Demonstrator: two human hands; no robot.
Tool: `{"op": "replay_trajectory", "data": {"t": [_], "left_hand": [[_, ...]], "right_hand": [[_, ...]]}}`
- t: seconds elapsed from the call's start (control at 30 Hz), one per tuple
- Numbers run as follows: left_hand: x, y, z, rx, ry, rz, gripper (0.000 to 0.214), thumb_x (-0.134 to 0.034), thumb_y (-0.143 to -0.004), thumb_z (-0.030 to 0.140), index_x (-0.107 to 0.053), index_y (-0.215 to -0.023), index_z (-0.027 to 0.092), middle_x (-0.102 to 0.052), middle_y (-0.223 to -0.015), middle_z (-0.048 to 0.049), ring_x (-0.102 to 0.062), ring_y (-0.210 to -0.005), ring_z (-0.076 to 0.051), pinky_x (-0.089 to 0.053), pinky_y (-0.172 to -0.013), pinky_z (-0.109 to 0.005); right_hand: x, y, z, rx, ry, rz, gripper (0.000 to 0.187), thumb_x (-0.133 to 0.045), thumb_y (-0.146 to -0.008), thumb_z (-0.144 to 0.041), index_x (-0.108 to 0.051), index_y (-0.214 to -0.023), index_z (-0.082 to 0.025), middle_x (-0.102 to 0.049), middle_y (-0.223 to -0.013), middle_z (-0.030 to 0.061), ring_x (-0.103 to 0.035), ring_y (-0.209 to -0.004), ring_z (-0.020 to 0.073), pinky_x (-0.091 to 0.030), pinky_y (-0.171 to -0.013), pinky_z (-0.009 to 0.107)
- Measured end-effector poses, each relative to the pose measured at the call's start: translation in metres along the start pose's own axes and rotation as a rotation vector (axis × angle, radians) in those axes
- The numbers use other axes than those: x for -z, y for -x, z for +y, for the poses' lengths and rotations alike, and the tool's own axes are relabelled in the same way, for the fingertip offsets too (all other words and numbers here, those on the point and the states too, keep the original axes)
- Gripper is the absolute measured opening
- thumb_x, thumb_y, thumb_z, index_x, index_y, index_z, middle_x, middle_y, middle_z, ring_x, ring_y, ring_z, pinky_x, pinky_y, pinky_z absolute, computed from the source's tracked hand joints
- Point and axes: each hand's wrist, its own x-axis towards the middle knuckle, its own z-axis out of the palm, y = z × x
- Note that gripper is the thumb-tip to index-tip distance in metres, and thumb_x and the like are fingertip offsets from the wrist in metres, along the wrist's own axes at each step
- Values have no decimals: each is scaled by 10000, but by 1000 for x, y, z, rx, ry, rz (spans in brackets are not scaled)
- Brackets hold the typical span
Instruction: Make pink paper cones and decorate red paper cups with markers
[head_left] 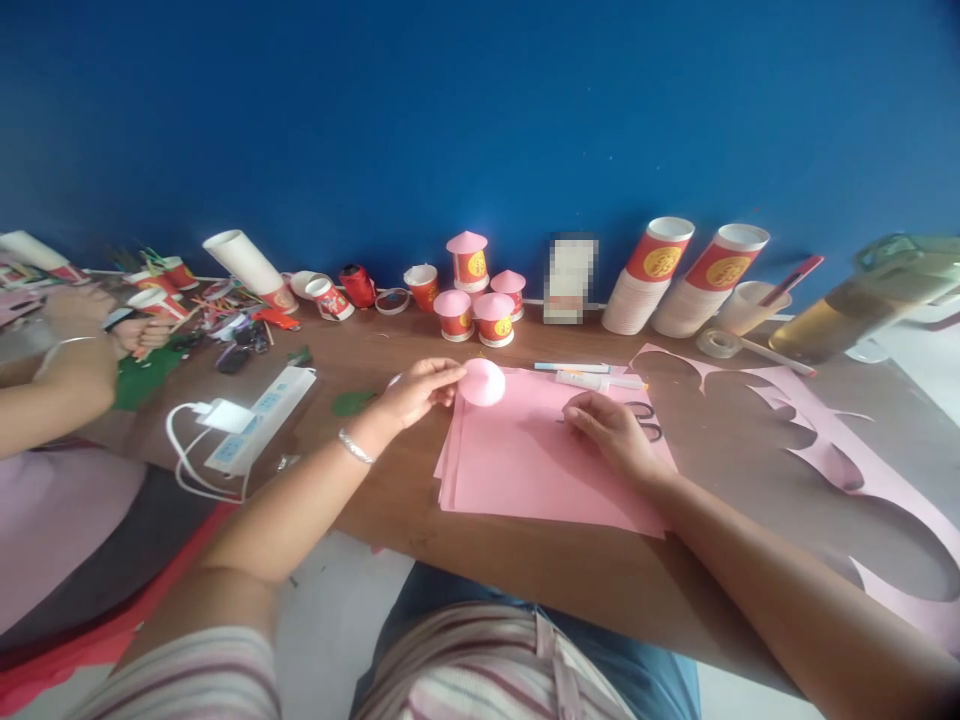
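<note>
My left hand (420, 390) pinches the edge of a small pink paper cone (482, 382), above the left part of a stack of pink paper sheets (517, 465). My right hand (604, 425) rests over the sheets with its fingers curled in; whether anything is between them is hidden. Scissors (646, 422) with dark handle loops lie right beside it, the blades mostly covered by the hand. Past the hands, a glue pen (596, 381) and a blue-white pen (571, 368) lie at the sheets' far edge.
Several red cups with pink cone tops (495, 318) stand near the blue wall. Tall cup stacks (637, 290), a tape roll (718, 343) and a jug of yellowish liquid (840, 305) are rightward. Cut pink paper (832, 460) lies right. A power strip (262, 420) and another person's arm (56, 395) are left.
</note>
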Motion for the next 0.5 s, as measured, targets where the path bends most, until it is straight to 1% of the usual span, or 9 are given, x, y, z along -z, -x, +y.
{"op": "replay_trajectory", "data": {"t": [0.03, 0.1, 0.17, 0.23, 0.33, 0.5], "left_hand": [[11, -1, 4, -21, -29, 57, 458, -934, -644, 483, -706, -837, 135, -588, -634, 25, -499, -540, -59, -367, -487, -190], [30, -5, 12, -69, -154, 144, 428, -918, -662, 447, -701, -854, 132, -599, -641, 16, -487, -529, -62, -358, -479, -204], [45, -12, 19, -97, -276, 201, 384, -877, -709, 400, -706, -936, 140, -628, -701, 4, -508, -560, -68, -385, -505, -207], [56, -19, 24, -85, -304, 210, 365, -860, -713, 341, -708, -980, 144, -631, -726, -2, -522, -588, -77, -365, -498, -204], [67, -28, 27, -38, -350, 192, 346, -857, -689, 268, -724, -980, 135, -630, -729, -17, -549, -623, -97, -344, -489, -206], [80, -31, 23, 36, -404, 198, 344, -846, -688, 255, -728, -987, 131, -616, -707, -16, -523, -598, -91, -317, -481, -202]], "right_hand": [[-1, -1, 2, -3, 0, -6, 452, -683, -843, -650, -660, -883, -200, -665, -745, 19, -582, -663, 164, -442, -602, 277], [-3, -1, 4, -14, 14, -28, 406, -678, -846, -584, -679, -961, -194, -682, -796, 23, -586, -676, 166, -447, -603, 279], [-4, -2, 5, -25, 52, -49, 360, -660, -850, -528, -696, -963, -188, -687, -810, 26, -572, -670, 160, -435, -594, 277], [-5, -1, 2, -33, 87, -60, 326, -640, -851, -492, -708, -934, -185, -682, -787, 22, -563, -667, 158, -428, -595, 277], [-4, 1, -4, -56, 116, -66, 308, -618, -852, -473, -715, -898, -184, -684, -774, 22, -582, -692, 166, -432, -610, 279], [-4, 2, -9, -68, 141, -81, 308, -596, -864, -475, -708, -879, -189, -677, -756, 16, -584, -684, 165, -436, -615, 281]]}}
